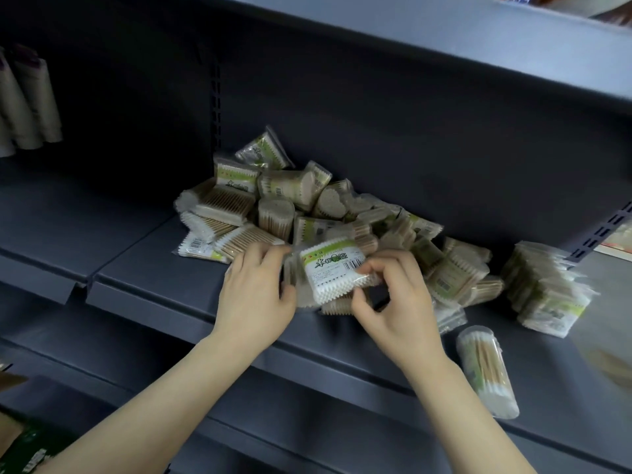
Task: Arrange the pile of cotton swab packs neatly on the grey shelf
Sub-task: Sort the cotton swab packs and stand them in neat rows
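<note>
Pinching a cotton swab pack [333, 268] between left hand [254, 292] and right hand [393, 302], label up, swab tips toward the wrists.

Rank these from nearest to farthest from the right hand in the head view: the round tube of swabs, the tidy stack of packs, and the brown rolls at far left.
From the right hand:
1. Round tube of swabs, lying at the shelf's front edge, to its right.
2. Tidy stack of packs, farther right.
3. Brown rolls, far left, on the neighbouring shelf.
</note>
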Demonstrator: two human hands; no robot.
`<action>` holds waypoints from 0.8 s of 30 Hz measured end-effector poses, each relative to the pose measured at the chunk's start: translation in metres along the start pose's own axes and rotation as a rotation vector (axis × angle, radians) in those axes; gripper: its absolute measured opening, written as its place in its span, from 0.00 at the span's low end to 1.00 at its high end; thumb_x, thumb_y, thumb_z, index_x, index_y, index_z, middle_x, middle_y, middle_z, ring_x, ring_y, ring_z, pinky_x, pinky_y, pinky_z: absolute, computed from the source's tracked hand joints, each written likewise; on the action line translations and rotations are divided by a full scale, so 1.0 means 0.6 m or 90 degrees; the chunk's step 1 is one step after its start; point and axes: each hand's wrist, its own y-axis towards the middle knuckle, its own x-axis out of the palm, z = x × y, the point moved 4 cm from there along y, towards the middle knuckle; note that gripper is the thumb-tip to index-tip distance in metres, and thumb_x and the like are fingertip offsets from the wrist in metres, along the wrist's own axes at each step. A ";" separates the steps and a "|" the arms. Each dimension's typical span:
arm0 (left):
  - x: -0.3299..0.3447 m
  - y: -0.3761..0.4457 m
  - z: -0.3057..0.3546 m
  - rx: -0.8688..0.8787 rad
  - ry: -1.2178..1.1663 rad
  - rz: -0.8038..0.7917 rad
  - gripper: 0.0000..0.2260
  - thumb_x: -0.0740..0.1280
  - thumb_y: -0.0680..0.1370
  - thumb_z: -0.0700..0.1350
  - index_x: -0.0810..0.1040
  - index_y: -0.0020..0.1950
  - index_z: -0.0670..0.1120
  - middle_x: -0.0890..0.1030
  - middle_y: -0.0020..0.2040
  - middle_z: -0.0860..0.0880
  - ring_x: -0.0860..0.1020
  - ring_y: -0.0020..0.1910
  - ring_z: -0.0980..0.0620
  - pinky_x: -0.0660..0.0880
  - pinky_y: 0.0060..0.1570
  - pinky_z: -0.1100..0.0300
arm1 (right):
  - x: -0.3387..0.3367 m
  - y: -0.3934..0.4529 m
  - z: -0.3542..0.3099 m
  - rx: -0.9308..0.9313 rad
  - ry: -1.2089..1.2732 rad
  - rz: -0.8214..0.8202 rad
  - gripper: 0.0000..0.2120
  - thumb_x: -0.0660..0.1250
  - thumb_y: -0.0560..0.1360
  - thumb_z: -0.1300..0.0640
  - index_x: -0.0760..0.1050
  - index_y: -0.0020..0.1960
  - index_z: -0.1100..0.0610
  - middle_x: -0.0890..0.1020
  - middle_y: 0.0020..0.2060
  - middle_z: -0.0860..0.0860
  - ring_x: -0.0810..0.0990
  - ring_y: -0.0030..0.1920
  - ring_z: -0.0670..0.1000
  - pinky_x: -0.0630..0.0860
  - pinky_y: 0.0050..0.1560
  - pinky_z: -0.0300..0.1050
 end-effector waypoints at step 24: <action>0.095 -0.022 0.188 0.157 -0.074 -0.112 0.12 0.58 0.79 0.49 0.78 0.56 0.46 0.76 0.53 0.48 0.70 0.55 0.47 0.65 0.56 0.54 | -0.164 -0.116 0.057 0.121 -0.105 0.092 0.07 0.63 0.66 0.62 0.71 0.44 0.59 0.70 0.48 0.51 0.69 0.49 0.39 0.62 0.53 0.22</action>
